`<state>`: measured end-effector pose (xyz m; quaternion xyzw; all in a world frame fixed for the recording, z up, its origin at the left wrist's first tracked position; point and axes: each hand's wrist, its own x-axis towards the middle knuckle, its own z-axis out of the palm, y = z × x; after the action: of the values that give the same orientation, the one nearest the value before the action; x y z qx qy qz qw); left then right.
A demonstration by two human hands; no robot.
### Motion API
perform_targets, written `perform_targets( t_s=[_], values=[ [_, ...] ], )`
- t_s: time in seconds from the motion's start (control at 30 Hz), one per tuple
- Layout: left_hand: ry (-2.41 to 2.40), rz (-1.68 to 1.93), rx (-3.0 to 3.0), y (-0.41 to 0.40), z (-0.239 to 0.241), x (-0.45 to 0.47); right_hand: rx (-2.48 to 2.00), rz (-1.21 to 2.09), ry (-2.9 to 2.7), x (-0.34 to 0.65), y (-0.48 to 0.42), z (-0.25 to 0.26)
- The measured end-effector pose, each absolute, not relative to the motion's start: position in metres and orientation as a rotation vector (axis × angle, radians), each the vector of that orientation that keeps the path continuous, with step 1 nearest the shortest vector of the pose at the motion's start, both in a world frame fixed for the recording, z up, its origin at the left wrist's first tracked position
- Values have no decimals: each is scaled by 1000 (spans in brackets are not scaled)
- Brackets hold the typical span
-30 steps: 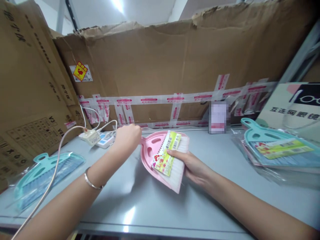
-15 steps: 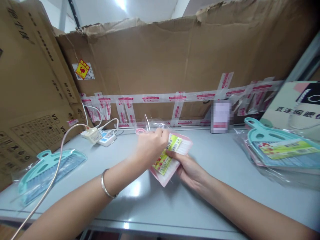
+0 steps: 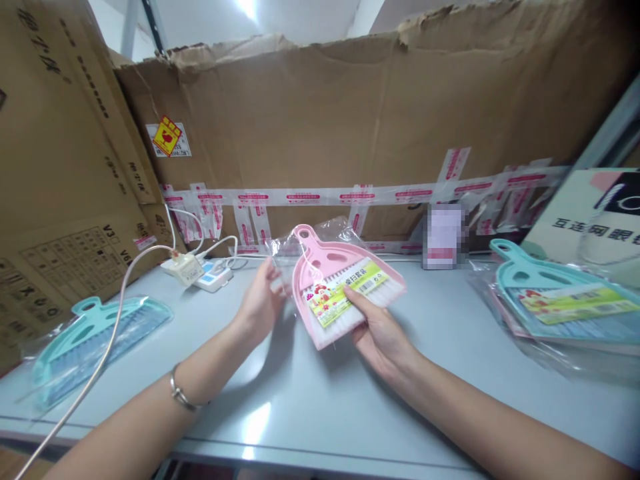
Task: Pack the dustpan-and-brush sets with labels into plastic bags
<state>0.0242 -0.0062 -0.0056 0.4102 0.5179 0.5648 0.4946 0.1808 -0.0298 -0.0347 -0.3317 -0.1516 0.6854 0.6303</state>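
Observation:
My right hand [image 3: 383,340] grips a pink dustpan [image 3: 300,283] by its lower right side, thumb on top and fingers underneath. A white-bristled brush [image 3: 345,325] lies in the pan, behind a yellow-green printed label [image 3: 333,303]. Clear plastic bag [image 3: 340,230] surrounds the set and sticks out loosely past the handle. My left hand [image 3: 263,300], with a silver bangle on the wrist, is left of the pan. Its curled fingers appear to pinch the bag's left edge. The set is held tilted above the grey table [image 3: 300,413].
Teal bagged dustpan sets lie at the left [image 3: 95,340] and, stacked, at the right [image 3: 560,300]. A white cable [image 3: 117,320] crosses the left side from a power strip [image 3: 213,273]. A blurred phone-like object [image 3: 443,237] leans against the large cardboard box [image 3: 300,120] behind.
My left hand has moved left and down, off the front of the dustpan, uncovering its handle and label. The pan's face has turned more toward me. My right hand keeps its grip.

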Motion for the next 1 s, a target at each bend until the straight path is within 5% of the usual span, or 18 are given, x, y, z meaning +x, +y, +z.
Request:
perform_targets(
  t_s=[0.5,0.77,1.0],
  values=[
    [831,1099,926,-46,-44,50,-756,1423,-499,170,-20,-50],
    [874,1097,915,-31,-40,36,-762,1626,-456,183,-21,-31],
    [918,1098,857,-17,-24,22,-1082,1753,-1128,241,-2,-18]
  ],
)
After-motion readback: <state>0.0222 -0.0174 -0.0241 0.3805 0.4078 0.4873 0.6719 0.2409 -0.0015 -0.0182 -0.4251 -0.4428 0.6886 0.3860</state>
